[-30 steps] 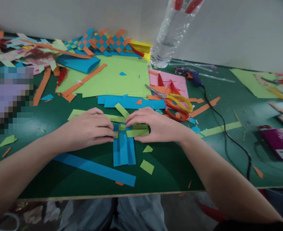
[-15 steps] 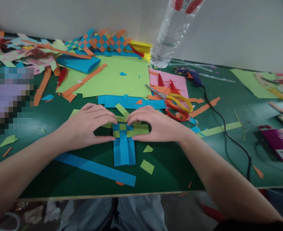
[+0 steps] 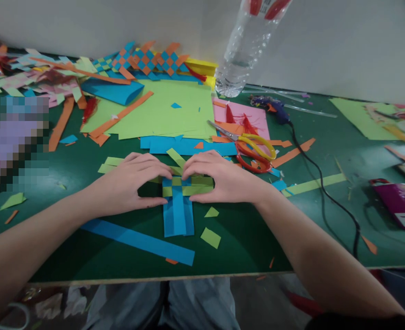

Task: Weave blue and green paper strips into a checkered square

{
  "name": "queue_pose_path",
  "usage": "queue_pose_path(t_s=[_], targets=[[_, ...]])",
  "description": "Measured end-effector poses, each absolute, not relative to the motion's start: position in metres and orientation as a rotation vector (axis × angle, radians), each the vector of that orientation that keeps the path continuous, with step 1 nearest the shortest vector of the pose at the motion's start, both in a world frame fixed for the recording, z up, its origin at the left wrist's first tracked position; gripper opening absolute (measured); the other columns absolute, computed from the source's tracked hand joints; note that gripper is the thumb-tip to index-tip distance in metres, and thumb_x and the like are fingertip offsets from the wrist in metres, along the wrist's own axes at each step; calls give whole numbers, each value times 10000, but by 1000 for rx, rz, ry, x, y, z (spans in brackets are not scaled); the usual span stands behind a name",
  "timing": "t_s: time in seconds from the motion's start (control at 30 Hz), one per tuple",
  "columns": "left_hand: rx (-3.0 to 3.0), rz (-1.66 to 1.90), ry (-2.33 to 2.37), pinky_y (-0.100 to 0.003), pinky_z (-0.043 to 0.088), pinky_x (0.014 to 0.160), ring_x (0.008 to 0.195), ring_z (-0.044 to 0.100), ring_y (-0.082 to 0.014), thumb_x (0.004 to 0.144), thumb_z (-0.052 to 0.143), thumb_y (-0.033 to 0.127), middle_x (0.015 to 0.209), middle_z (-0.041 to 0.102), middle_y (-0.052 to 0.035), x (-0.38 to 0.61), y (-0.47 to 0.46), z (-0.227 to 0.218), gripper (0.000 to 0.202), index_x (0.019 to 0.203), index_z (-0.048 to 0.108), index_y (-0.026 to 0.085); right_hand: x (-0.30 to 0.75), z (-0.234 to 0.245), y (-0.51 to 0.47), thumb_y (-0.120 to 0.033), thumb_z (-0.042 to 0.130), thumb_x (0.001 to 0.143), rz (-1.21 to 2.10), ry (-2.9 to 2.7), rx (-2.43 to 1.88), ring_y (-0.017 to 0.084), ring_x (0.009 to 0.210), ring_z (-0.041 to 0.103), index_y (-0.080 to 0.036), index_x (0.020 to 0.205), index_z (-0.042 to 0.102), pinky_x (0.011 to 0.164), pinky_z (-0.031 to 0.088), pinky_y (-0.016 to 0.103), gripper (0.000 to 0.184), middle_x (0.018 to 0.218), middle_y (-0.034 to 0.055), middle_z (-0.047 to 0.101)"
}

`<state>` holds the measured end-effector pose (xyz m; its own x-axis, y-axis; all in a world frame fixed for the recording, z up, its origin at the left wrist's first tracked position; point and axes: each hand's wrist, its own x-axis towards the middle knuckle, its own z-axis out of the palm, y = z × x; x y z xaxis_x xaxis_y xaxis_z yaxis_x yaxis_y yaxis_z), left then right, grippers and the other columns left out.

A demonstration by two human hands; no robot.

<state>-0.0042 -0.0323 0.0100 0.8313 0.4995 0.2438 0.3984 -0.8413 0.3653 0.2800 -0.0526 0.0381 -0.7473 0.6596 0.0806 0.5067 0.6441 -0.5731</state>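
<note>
A small weave of blue strips (image 3: pixel 178 213) and green strips (image 3: pixel 188 185) lies on the green table near its front edge. My left hand (image 3: pixel 131 183) rests at the weave's left side, thumb and fingers curled and pinching the ends of the green strips. My right hand (image 3: pixel 223 178) lies on the right side, its fingers pressing the green strips down. A long loose blue strip (image 3: pixel 136 240) lies just in front of my left wrist.
Scissors (image 3: pixel 253 146) with yellow and orange handles lie right of my hands. Behind are green paper sheets (image 3: pixel 161 112), a pink sheet (image 3: pixel 257 117), woven mats (image 3: pixel 147 57), a plastic bottle (image 3: pixel 243 46) and a glue gun (image 3: pixel 274 107) whose black cord (image 3: pixel 326 192) runs to the front edge. A purple object (image 3: pixel 398 204) lies far right.
My left hand has lifted from flat to arched and slid slightly right, pinching the green strip ends. The right hand barely shifted.
</note>
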Motion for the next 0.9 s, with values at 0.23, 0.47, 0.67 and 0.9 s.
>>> queue_pose_path(t_s=[0.23, 0.47, 0.67, 0.9], targets=[[2699, 466, 669, -391, 414, 974, 1154, 650, -255, 1033, 565, 565, 1206, 749, -44, -3, -32, 9, 363, 1218, 629, 260, 280, 35, -52, -355, 775, 896, 782, -2584, -909, 262, 1178, 655, -219, 1039, 676, 1060, 356, 430, 221, 1161, 72, 743], [2658, 454, 684, -399, 414, 999, 1159, 650, -263, 1026, 566, 585, 1203, 751, -38, -3, -31, 8, 375, 1220, 652, 276, 279, 33, -51, -362, 779, 889, 775, -2588, -896, 270, 1182, 654, -212, 1054, 680, 1050, 356, 421, 244, 1165, 82, 744], [2607, 442, 686, -402, 420, 1007, 1156, 652, -268, 1020, 526, 655, 1202, 747, -51, -1, -31, 11, 454, 1234, 646, 273, 279, 34, -52, -364, 801, 882, 790, -2589, -890, 265, 1190, 654, -197, 1059, 685, 1054, 358, 420, 269, 1180, 88, 742], [2603, 503, 683, -375, 424, 970, 1107, 664, -243, 1064, 480, 601, 1173, 752, -46, 2, -32, 12, 406, 1201, 646, 257, 280, 41, -52, -417, 770, 920, 796, -2517, -906, 232, 1082, 664, -198, 1055, 720, 1044, 374, 411, 262, 1091, 64, 741]])
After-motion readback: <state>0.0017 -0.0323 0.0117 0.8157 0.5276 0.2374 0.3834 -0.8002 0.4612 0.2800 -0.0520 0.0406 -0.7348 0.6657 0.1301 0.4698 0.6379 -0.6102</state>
